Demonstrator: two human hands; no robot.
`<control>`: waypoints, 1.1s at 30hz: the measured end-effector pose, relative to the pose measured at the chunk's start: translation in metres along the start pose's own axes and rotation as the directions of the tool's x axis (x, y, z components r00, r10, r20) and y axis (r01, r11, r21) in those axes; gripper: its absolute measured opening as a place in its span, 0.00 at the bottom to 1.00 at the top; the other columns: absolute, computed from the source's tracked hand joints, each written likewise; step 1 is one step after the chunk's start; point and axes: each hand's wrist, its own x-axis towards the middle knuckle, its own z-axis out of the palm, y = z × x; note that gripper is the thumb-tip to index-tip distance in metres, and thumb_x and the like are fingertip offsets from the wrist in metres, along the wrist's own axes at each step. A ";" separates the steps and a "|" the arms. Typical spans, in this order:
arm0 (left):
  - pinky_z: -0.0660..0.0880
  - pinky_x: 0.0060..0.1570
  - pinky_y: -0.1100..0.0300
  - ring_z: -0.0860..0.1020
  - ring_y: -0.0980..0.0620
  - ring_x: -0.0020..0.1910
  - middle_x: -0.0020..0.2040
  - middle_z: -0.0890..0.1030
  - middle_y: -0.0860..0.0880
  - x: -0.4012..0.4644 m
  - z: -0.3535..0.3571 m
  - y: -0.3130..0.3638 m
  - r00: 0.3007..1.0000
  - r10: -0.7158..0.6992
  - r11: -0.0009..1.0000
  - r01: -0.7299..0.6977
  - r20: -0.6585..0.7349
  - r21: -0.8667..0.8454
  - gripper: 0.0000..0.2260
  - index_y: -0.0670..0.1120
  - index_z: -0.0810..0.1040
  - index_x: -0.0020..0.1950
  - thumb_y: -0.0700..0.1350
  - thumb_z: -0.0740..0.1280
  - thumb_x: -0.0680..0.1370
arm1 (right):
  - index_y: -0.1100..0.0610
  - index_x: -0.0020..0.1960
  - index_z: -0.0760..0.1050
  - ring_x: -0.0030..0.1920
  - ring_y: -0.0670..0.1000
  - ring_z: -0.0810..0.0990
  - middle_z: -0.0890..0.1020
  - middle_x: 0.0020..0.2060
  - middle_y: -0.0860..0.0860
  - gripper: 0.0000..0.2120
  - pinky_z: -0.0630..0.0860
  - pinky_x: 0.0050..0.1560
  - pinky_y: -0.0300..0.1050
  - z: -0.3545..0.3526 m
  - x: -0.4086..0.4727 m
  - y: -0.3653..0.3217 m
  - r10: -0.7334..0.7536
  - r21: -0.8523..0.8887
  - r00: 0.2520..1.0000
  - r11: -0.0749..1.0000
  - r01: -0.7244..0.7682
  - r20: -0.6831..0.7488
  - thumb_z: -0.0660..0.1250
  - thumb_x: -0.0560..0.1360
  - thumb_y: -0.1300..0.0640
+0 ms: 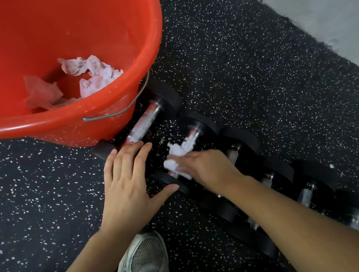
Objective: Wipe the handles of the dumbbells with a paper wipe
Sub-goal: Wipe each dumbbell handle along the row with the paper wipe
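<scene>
Speckled black floor, red bucket at ten o'clock holding crumpled wipes, right hand grip clenched on paper wipe around dumbbell handle, left hand grip released, flat, thumb touching dumbbell end.

Dumbbells: black round heads, chrome handles, lying on sides in diagonal row running away from red bucket. First dumbbell touches bucket's base. Paper wipe: white, crumpled, wrapped over second dumbbell's handle.
</scene>
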 end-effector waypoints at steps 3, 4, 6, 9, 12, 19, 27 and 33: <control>0.52 0.82 0.42 0.69 0.40 0.77 0.74 0.72 0.43 0.000 -0.001 0.000 1.000 0.001 1.000 -0.001 0.000 -0.002 0.42 0.42 0.68 0.78 0.71 0.66 0.75 | 0.45 0.75 0.68 0.54 0.51 0.84 0.84 0.60 0.50 0.20 0.81 0.50 0.50 -0.011 0.011 0.016 0.203 0.025 0.969 0.979 -0.201 -0.140 0.58 0.84 0.47; 0.52 0.82 0.42 0.69 0.40 0.77 0.74 0.72 0.43 0.000 -0.001 0.000 1.000 0.002 1.000 -0.002 0.000 -0.002 0.42 0.42 0.68 0.78 0.71 0.66 0.75 | 0.45 0.75 0.69 0.55 0.51 0.84 0.84 0.60 0.49 0.20 0.81 0.50 0.51 -0.012 0.012 0.018 0.241 0.028 0.953 0.970 -0.240 -0.181 0.57 0.84 0.46; 0.51 0.82 0.43 0.69 0.41 0.77 0.74 0.73 0.43 0.000 -0.001 0.000 1.000 0.002 1.000 -0.002 0.002 -0.002 0.42 0.42 0.68 0.78 0.71 0.66 0.75 | 0.46 0.75 0.69 0.56 0.51 0.83 0.84 0.60 0.49 0.20 0.80 0.52 0.52 -0.010 0.012 0.018 0.251 0.065 0.951 0.968 -0.243 -0.183 0.57 0.84 0.46; 0.50 0.82 0.45 0.69 0.40 0.77 0.74 0.73 0.43 0.000 -0.001 0.000 1.000 0.000 1.000 0.000 -0.002 0.001 0.42 0.42 0.68 0.78 0.71 0.67 0.75 | 0.44 0.75 0.69 0.60 0.51 0.82 0.82 0.64 0.50 0.19 0.79 0.59 0.51 -0.002 0.002 0.007 0.176 0.149 0.983 0.975 -0.166 -0.057 0.58 0.84 0.46; 0.51 0.82 0.44 0.69 0.41 0.77 0.74 0.72 0.42 0.000 0.000 -0.001 1.000 0.000 1.000 0.000 -0.005 0.001 0.43 0.42 0.68 0.78 0.70 0.68 0.74 | 0.40 0.74 0.69 0.64 0.52 0.80 0.80 0.67 0.49 0.21 0.76 0.65 0.50 0.002 -0.007 -0.016 0.066 0.139 0.995 0.987 -0.075 0.069 0.53 0.82 0.43; 0.51 0.82 0.44 0.68 0.41 0.77 0.74 0.72 0.43 0.000 -0.001 0.000 1.000 -0.003 1.000 0.003 -0.015 -0.003 0.43 0.42 0.68 0.78 0.69 0.70 0.73 | 0.44 0.71 0.73 0.51 0.54 0.85 0.86 0.56 0.53 0.17 0.82 0.49 0.52 -0.014 0.009 0.009 0.163 0.045 0.980 0.986 -0.159 -0.111 0.59 0.84 0.49; 0.53 0.82 0.42 0.68 0.41 0.77 0.75 0.72 0.43 0.000 0.000 0.000 1.000 -0.002 1.000 0.002 -0.013 -0.006 0.43 0.42 0.68 0.78 0.69 0.71 0.73 | 0.42 0.73 0.71 0.63 0.51 0.81 0.81 0.65 0.50 0.18 0.78 0.62 0.49 0.000 -0.001 0.002 0.168 0.180 0.985 0.971 -0.159 -0.038 0.59 0.84 0.46; 0.54 0.81 0.41 0.68 0.41 0.78 0.75 0.72 0.43 0.000 -0.001 -0.001 1.000 -0.011 1.000 0.011 -0.003 -0.012 0.43 0.42 0.68 0.78 0.69 0.71 0.73 | 0.38 0.72 0.71 0.63 0.52 0.81 0.80 0.67 0.49 0.23 0.76 0.65 0.47 -0.006 -0.001 -0.012 0.083 0.099 0.994 0.991 -0.090 0.074 0.50 0.81 0.37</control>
